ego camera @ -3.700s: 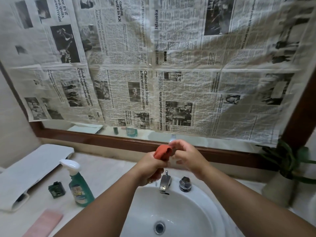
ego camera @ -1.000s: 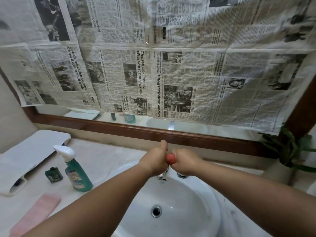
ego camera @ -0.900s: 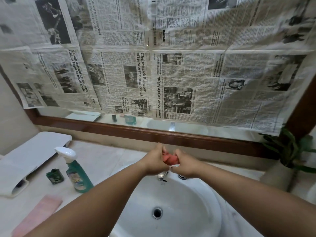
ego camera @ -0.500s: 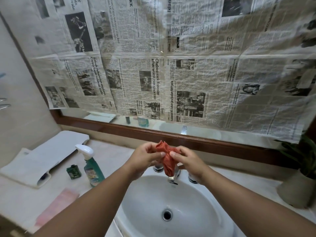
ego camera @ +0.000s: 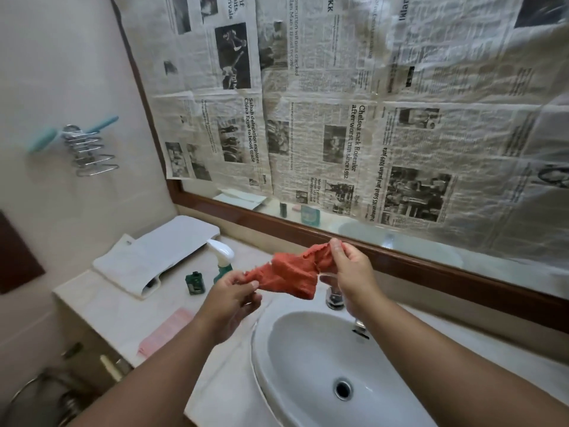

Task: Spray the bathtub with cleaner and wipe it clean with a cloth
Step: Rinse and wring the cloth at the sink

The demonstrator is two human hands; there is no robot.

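The left hand (ego camera: 231, 298), at centre frame, pinches the lower left end of the cloth (ego camera: 289, 274) between thumb and curled fingers. The right hand (ego camera: 354, 272), a little higher and to the right, pinches the cloth's upper right corner in its fingertips. The orange-red cloth hangs crumpled and partly stretched between the two hands, in the air above the near-left rim of the sink (ego camera: 295, 359), touching nothing else.

Just under the right hand a chrome knob (ego camera: 334, 298) stands at the back of the sink. Behind the left hand a spray bottle (ego camera: 222, 257) with a white head and green body stands upright on the pale worktop (ego camera: 101, 306). A small green bottle (ego camera: 194, 283) is just to its left. Further left lies a folded white towel (ego camera: 154, 257), and nearer the bottom of the frame a flat pink pad (ego camera: 167, 331).

Across the upper right, sheets of newspaper (ego camera: 338, 118) cover most of a wood-framed mirror (ego camera: 431, 254). At the left, a wire rack (ego camera: 89, 152) is fixed to the wall.
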